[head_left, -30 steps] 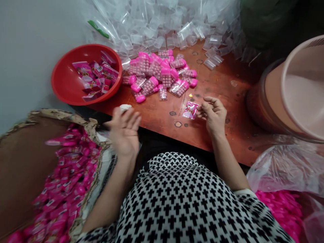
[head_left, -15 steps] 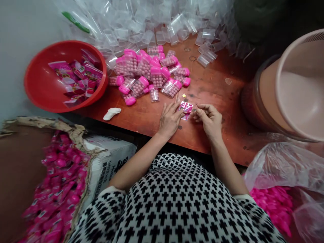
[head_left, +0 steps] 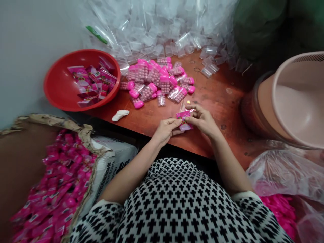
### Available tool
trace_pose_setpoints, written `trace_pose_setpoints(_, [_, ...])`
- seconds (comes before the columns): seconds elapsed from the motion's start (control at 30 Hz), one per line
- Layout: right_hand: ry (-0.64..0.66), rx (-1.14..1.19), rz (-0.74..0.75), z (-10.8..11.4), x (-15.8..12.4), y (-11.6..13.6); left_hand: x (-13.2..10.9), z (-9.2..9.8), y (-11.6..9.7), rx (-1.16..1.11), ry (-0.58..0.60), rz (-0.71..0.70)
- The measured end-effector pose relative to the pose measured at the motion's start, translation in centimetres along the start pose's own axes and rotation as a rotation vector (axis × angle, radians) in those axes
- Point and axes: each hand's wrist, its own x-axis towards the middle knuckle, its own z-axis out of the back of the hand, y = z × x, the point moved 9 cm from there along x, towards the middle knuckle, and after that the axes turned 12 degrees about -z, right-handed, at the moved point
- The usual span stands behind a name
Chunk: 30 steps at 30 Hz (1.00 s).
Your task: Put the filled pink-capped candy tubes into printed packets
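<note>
Pinching the pink packet (head_left: pixel 182 115) from either side, the left hand (head_left: pixel 165 131) and right hand (head_left: pixel 203 121) grip something seemingly light, flexible and slippery, best held by its edges.

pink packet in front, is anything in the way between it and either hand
Nothing visible is: the left hand and right hand both hold the pink packet. The pink-capped containers lie beyond it, apart from both hands.
</note>
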Motion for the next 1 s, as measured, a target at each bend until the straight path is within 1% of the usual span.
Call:
trace_pose_setpoints(0.03, [0.018,-0.063,-0.013,-0.4,0.4,0.2,-0.2,0.4,-0.1,-0.025,-0.022,0.008])
trace_pose_setpoints(0.07, [0.0,-0.137,-0.016,-0.5,1.0,0.6,-0.3,0.9,-0.3,-0.039,-0.051,-0.003])
trace_pose_setpoints(0.1, [-0.052,-0.226,-0.012,-0.3,1.6,1.1,-0.5,1.3,-0.6,-0.048,-0.079,-0.018])
trace_pose_setpoints(0.13, [-0.139,-0.332,-0.004,0.0,2.2,1.7,-0.6,1.7,-0.7,-0.055,-0.103,-0.029])
trace_pose_setpoints(0.2, [-0.356,-0.572,-0.001,0.6,3.4,3.3,-0.9,2.3,-1.0,-0.07,-0.143,-0.049])
trace_pose_setpoints(0.27, [-0.527,-0.795,-0.046,0.7,4.6,4.5,-1.2,2.9,-1.1,-0.093,-0.175,-0.06])
trace_pose_setpoints(0.33, [-0.605,-0.933,-0.123,0.3,5.8,4.9,-1.4,3.8,-1.2,-0.143,-0.239,-0.072])
trace_pose_setpoints(0.4, [-0.624,-0.982,-0.173,-0.3,6.8,4.8,-1.5,4.9,-1.3,-0.209,-0.325,-0.085])
trace_pose_setpoints(0.47, [-0.631,-0.97,-0.175,-0.5,7.5,4.5,-1.5,5.8,-1.4,-0.275,-0.4,-0.098])
trace_pose_setpoints(0.53, [-0.634,-0.929,-0.138,-0.5,7.9,4.1,-1.5,6.2,-1.5,-0.343,-0.441,-0.105])
trace_pose_setpoints(0.6, [-0.625,-0.859,-0.058,-0.3,7.9,3.8,-1.4,6.4,-1.5,-0.403,-0.469,-0.101])
trace_pose_setpoints(0.67, [-0.575,-0.731,0.043,-0.1,7.0,3.5,-1.3,6.5,-1.5,-0.447,-0.494,-0.083])
trace_pose_setpoints(0.73, [-0.485,-0.536,0.116,-0.1,5.3,3.2,-1.3,6.5,-1.4,-0.475,-0.521,-0.068])
trace_pose_setpoints(0.8, [-0.372,-0.319,0.137,-0.4,2.8,2.5,-1.3,6.4,-1.4,-0.503,-0.546,-0.062])
trace_pose_setpoints(0.87, [-0.233,-0.158,0.11,-1.6,0.2,1.7,-1.3,6.2,-1.4,-0.532,-0.569,-0.067])
trace_pose_setpoints(0.9, [-0.185,-0.091,0.086,-2.2,-1.1,1.2,-1.2,6.0,-1.4,-0.544,-0.575,-0.07])
trace_pose_setpoints(0.93, [-0.147,-0.033,0.061,-2.9,-2.3,0.7,-1.1,5.7,-1.5,-0.554,-0.574,-0.075])
trace_pose_setpoints(1.0, [-0.129,0.06,0.031,-3.9,-4.1,-0.2,-0.9,5.1,-1.5,-0.561,-0.548,-0.087])
